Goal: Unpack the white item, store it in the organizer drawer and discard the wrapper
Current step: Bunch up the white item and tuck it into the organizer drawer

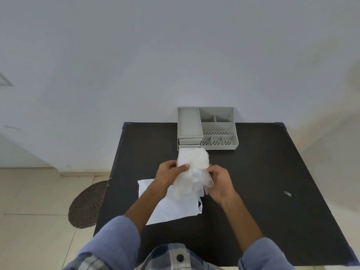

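A soft white item (191, 159) in a clear plastic wrapper (200, 182) is held above the black table (263, 172), just in front of the grey organizer (218, 125). My left hand (169, 173) grips the white item from the left, thumb on top. At the right side, my right hand (220, 181) pinches the crumpled clear wrapper. The organizer's two small drawers (189, 143) sit shut at its lower left, right behind the item.
A flat white bag (171, 208) lies on the table under my left forearm. A small clear scrap (287, 193) lies to the right. A round dark mat (87, 204) is on the tiled floor left of the table. The organizer stands against the wall.
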